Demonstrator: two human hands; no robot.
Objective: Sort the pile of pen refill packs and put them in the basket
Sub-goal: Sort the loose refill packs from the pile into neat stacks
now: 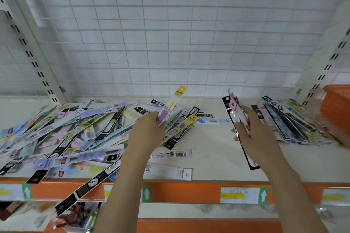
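A big loose pile of pen refill packs [62, 134] covers the left half of the white shelf [217, 149]. My left hand [147, 130] pinches one pack with a yellow top and purple print [171, 106], lifted off the pile's right edge. My right hand [253, 130] grips a small bundle of pink and black packs [235, 111], held upright above the shelf. A sorted stack of packs [289, 123] lies fanned out at the right, beside the orange basket [336, 106] at the far right edge.
Two single packs [168, 172] lie flat near the shelf's front edge between my arms. One black pack [85, 189] hangs over the orange price rail [189, 193]. A white wire grid [170, 34] backs the shelf; a lower shelf holds more goods.
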